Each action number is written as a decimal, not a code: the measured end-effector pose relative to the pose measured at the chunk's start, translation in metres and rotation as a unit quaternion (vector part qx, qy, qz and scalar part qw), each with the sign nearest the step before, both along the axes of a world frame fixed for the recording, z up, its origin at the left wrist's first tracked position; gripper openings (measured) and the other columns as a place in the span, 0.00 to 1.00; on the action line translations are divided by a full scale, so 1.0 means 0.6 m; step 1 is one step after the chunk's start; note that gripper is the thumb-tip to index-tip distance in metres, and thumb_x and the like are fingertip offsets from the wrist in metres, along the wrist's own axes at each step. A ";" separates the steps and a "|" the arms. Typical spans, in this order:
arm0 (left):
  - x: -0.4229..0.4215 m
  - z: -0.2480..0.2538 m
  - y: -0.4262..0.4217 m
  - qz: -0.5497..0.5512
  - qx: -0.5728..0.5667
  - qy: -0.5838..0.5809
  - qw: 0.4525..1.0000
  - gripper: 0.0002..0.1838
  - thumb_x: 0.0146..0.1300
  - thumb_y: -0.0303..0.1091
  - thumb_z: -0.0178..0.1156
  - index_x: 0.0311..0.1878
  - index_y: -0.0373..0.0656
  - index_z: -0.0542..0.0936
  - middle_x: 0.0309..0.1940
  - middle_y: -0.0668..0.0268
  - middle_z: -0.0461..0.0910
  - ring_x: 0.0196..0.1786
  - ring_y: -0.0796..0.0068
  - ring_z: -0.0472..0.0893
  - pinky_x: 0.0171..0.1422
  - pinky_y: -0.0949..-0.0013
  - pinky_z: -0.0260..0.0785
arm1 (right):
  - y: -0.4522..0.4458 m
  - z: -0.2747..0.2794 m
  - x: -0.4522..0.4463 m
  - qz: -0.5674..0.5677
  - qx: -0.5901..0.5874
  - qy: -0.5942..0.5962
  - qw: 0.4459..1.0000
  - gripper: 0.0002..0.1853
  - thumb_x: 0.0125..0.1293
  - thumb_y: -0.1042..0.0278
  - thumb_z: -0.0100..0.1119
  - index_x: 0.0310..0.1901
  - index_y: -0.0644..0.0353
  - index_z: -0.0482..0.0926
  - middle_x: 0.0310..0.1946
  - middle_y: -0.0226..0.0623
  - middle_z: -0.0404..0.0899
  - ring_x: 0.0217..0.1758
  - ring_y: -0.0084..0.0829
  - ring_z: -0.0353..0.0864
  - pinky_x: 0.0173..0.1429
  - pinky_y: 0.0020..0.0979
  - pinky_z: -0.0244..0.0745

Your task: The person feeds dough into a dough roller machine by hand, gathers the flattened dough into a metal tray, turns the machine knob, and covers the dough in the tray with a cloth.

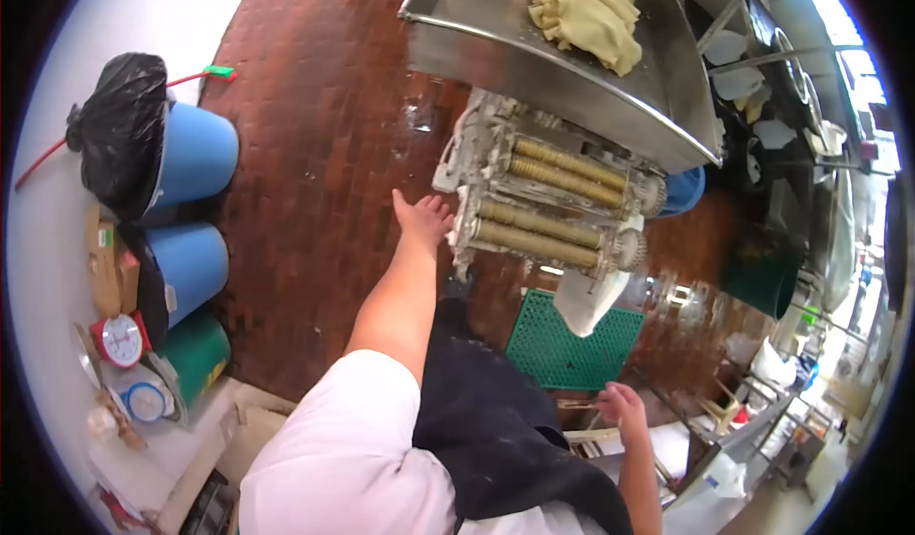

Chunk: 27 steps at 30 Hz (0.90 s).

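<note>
My left hand [422,219] reaches out with thumb and fingers spread, beside the left end of a floury roller machine [474,184]. It holds nothing, and I cannot tell whether its fingertips touch the frame. The machine carries two pairs of ridged, dough-coloured rollers [562,178], with gear wheels [629,249] at their right ends. A white piece [586,299] hangs below the rollers. Lower right, my right hand [621,406] is in the air near the corner of a green perforated mat [572,343], its fingers loosely bent and apart, holding nothing.
Pale, folded dough [588,13] lies in a steel trough [534,59] behind the machine. Along the left wall stand blue bins [198,154], a black bag [124,135], cartons [112,268] and a dial scale [122,342]. Wet red tiles [315,154] cover the floor. Metal racks [762,430] fill the right.
</note>
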<state>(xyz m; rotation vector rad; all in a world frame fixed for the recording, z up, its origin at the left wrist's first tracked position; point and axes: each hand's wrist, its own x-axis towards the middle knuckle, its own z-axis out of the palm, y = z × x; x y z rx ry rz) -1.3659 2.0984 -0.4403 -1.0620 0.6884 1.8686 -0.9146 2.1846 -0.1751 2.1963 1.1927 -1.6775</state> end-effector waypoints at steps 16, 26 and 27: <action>-0.008 -0.056 0.033 0.007 -0.067 -0.020 0.997 0.64 0.48 0.78 0.43 0.72 0.34 0.34 0.71 0.48 0.51 0.73 0.48 0.51 0.74 0.49 0.36 | 0.179 0.014 0.040 0.227 0.022 -0.114 0.967 0.21 0.61 0.60 0.62 0.48 0.69 0.77 0.38 0.37 0.82 0.37 0.25 0.79 0.43 0.28 0.73; 0.048 -0.091 -0.060 -0.044 -0.060 0.196 0.978 0.50 0.56 0.70 0.41 0.60 0.24 0.60 0.55 0.50 0.70 0.55 0.55 0.74 0.62 0.62 0.63 | 0.307 -0.033 0.151 0.353 -0.009 -0.096 0.931 0.27 0.59 0.51 0.64 0.51 0.65 0.77 0.41 0.40 0.82 0.42 0.28 0.80 0.47 0.29 0.74; 0.072 -0.088 -0.074 0.034 -0.161 0.187 0.969 0.51 0.56 0.71 0.41 0.63 0.26 0.57 0.58 0.50 0.68 0.57 0.54 0.72 0.64 0.59 0.61 | 0.339 -0.045 0.176 0.375 0.009 -0.082 0.923 0.28 0.58 0.50 0.64 0.52 0.65 0.77 0.42 0.40 0.82 0.43 0.29 0.80 0.47 0.30 0.74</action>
